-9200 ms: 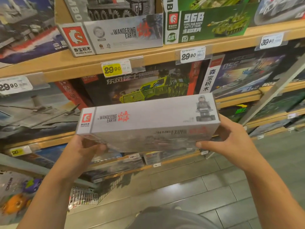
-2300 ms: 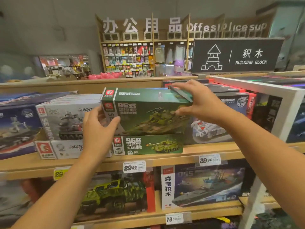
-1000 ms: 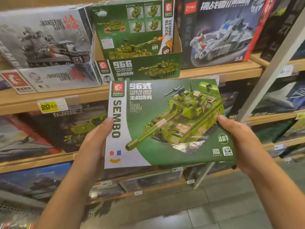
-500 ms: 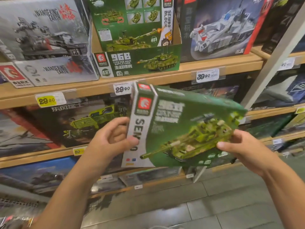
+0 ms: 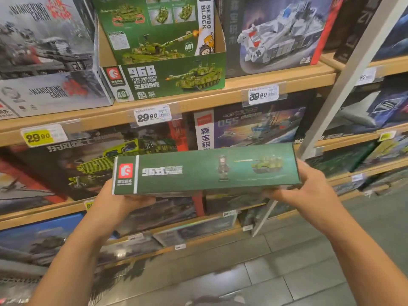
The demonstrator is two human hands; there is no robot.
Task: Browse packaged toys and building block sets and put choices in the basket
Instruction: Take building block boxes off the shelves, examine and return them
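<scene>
I hold a green tank building block box [image 5: 205,168] flat in front of me, its long narrow side panel with a red logo facing me. My left hand [image 5: 117,202] grips its left end from below, fingers curled under. At the right end my right hand [image 5: 309,191] grips it, thumb side at the edge and fingers beneath. The box hovers in front of the second shelf. The basket shows only as a strip of wire mesh [image 5: 15,281] at the bottom left.
Wooden shelves [image 5: 198,100] carry building block sets: a green display carton of tank sets [image 5: 163,78], grey Wandering Earth boxes [image 5: 48,62], a white tank box [image 5: 278,34]. Price tags line the shelf edges. A white upright post [image 5: 344,85] slants at right. Grey tile floor below.
I took the green tank box from the top shelf, looked at its front, then turned it so its narrow side panel faces me. Both hands have kept hold of it.
</scene>
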